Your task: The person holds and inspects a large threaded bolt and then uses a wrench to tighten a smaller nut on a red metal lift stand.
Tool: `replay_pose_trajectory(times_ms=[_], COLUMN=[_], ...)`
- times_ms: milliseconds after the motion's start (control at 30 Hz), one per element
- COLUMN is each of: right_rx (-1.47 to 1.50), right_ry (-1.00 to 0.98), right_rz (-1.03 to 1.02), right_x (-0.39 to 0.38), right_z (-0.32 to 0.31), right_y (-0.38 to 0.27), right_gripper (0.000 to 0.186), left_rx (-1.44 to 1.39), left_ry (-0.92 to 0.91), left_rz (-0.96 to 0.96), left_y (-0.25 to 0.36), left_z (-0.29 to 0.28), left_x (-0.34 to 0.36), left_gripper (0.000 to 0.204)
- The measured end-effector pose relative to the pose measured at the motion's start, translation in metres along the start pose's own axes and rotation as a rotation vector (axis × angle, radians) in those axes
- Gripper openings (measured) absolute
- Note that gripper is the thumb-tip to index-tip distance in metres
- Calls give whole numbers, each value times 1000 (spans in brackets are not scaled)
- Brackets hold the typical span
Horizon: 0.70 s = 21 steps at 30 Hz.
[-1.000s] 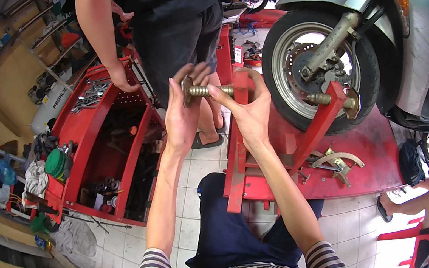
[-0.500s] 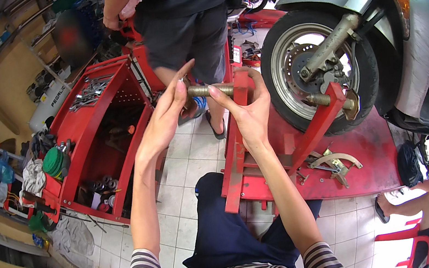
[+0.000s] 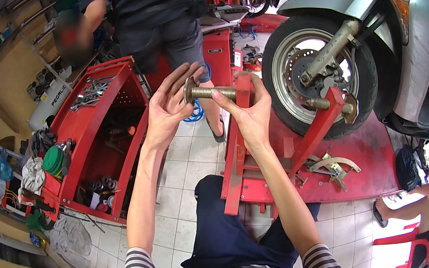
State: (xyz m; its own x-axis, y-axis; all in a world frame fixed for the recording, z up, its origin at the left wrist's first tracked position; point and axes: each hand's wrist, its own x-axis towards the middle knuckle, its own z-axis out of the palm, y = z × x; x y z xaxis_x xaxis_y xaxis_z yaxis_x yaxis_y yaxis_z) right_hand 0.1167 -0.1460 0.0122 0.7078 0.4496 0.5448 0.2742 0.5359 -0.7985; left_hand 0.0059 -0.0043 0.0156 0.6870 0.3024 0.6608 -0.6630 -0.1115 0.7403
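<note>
A thick threaded clamp screw (image 3: 208, 93) with a flared metal end runs sideways through the top of a red upright (image 3: 243, 92). My left hand (image 3: 162, 111) is beside the flared end, its fingers open and spread. My right hand (image 3: 252, 120) wraps round the top of the upright, and its thumb rests on the thread; some of its fingers are hidden behind the post. Across the frame, a second red arm (image 3: 316, 128) carries a similar screw (image 3: 319, 102) next to the scooter's front wheel (image 3: 273, 61).
The silver scooter (image 3: 409, 66) stands on a red lift platform (image 3: 368, 180), where a curved metal part (image 3: 341, 164) lies. On the left is a red tool cabinet (image 3: 122, 92) with wrenches on top. A person (image 3: 157, 31) stands ahead; another person's legs (image 3: 424, 202) show at lower right.
My left hand has turned and spread its fingers at the screw's flared end. My right hand stays on the upright. The person ahead has moved left.
</note>
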Motion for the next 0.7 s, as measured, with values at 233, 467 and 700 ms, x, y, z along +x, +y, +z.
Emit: replay_pose_trajectory(times_ms=[233,467,700], right_rx=[4,61,44], right_ry=[16,-21,-76], right_rz=[-37,-17,-13], right_x=[0,-1,-4], right_z=[1,0,0], right_y=[8,5,-2], right_gripper=[54,54,56], left_rx=[298,343,188], left_ry=[48,130,-56], left_rz=[-247,-246,-152], left_y=[5,21,21], left_z=[-11,4,-10], left_x=[-21,-9,-7], left_gripper=[61,52,67])
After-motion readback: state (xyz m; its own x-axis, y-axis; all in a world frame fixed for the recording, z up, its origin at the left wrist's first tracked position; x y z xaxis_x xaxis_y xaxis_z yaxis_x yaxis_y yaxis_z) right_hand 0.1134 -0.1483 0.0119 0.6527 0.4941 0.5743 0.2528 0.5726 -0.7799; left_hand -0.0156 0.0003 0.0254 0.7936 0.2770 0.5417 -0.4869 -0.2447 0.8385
